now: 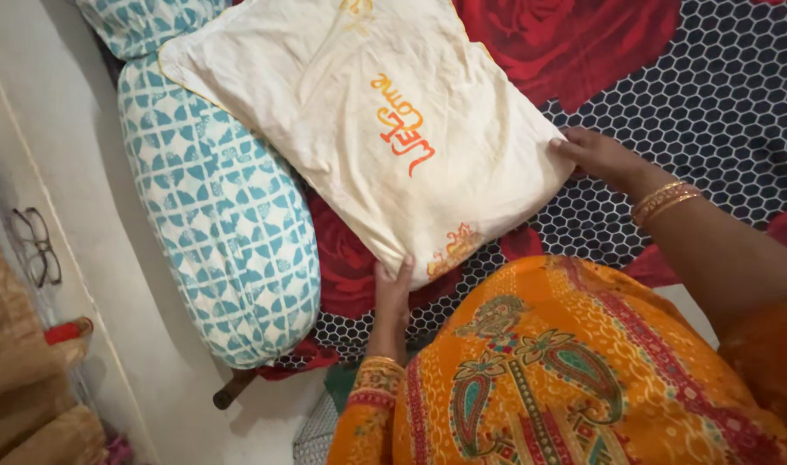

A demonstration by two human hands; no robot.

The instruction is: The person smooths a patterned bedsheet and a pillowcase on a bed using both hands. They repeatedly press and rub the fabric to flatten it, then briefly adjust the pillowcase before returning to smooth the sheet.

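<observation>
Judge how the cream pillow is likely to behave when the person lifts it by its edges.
The cream pillow looks plump and wrinkled, so it would probably sag, not stay stiff. It is likely light for its size. The left hand and right hand hold opposite edges; loose fabric may slip.
</observation>
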